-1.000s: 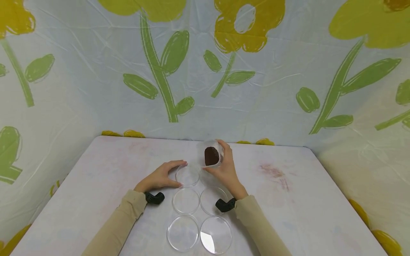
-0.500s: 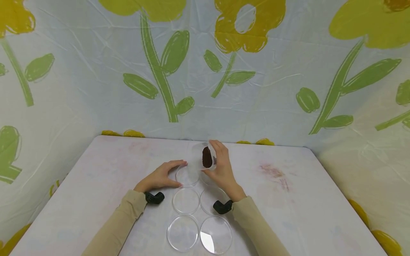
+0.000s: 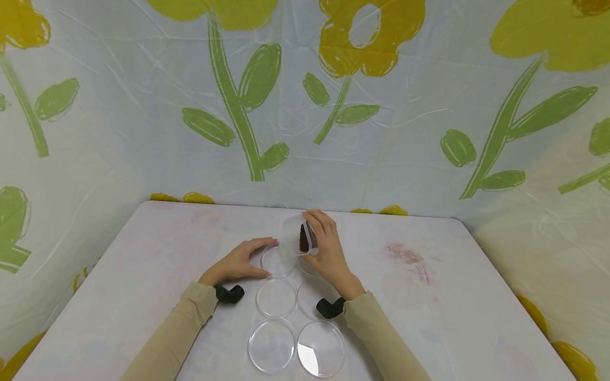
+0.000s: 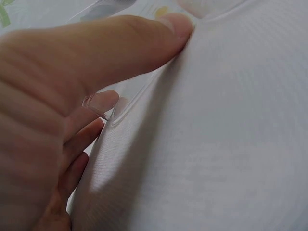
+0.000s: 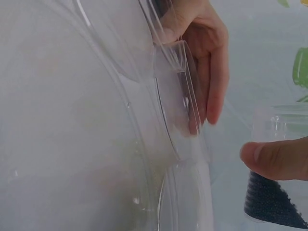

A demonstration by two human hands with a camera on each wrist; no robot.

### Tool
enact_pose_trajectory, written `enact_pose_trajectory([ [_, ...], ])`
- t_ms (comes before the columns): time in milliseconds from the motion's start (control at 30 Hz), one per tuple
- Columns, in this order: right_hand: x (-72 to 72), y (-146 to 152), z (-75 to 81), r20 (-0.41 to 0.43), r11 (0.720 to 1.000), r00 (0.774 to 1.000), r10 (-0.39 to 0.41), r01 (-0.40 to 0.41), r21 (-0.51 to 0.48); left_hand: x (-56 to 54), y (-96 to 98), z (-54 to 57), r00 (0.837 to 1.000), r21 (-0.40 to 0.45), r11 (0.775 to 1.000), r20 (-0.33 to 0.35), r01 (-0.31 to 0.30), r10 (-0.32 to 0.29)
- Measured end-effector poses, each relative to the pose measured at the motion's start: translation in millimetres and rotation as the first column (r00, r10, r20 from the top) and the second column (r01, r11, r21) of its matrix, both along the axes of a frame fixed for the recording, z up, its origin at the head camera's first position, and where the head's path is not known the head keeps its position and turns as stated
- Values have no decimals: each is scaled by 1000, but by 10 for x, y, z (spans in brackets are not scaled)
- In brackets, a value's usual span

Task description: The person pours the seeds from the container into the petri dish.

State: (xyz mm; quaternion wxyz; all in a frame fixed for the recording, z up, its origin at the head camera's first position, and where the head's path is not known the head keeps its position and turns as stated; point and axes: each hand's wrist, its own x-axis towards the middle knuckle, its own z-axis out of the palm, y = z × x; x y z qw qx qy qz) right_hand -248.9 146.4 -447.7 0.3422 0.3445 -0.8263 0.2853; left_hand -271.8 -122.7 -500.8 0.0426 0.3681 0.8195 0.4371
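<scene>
In the head view, my left hand [image 3: 238,262] holds the far-left clear petri dish [image 3: 280,262] by its rim, thumb at the near side and fingers at the far side. My right hand [image 3: 331,259] grips a clear plastic container [image 3: 308,236] from the right, tipped on its side toward the left. Dark brown granules [image 3: 303,239] lie inside it. In the right wrist view, my thumb [image 5: 272,159] presses the container's wall above the granules [image 5: 269,199]. The container hangs above the far dishes and partly covers the far-right dish [image 3: 307,269].
Nearer to me lie a middle-left dish [image 3: 276,299], a middle-right dish [image 3: 313,296] partly behind the right wrist camera [image 3: 330,308], a front-left dish [image 3: 271,346] and a front-right dish [image 3: 321,349]. They rest on a pale table [image 3: 419,317] before a flower-printed cloth [image 3: 405,132].
My right hand has moved a little left with the container and tilted it further left, so less of the granules shows. My left hand has stayed at the far-left petri dish.
</scene>
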Motion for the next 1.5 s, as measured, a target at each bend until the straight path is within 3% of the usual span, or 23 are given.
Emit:
enact_pose_trajectory([
  [1500,-17,-19,-1,-65,983,998,-25,37,180,-24,-11,-21,1000,5,1000,-15,13,-13],
])
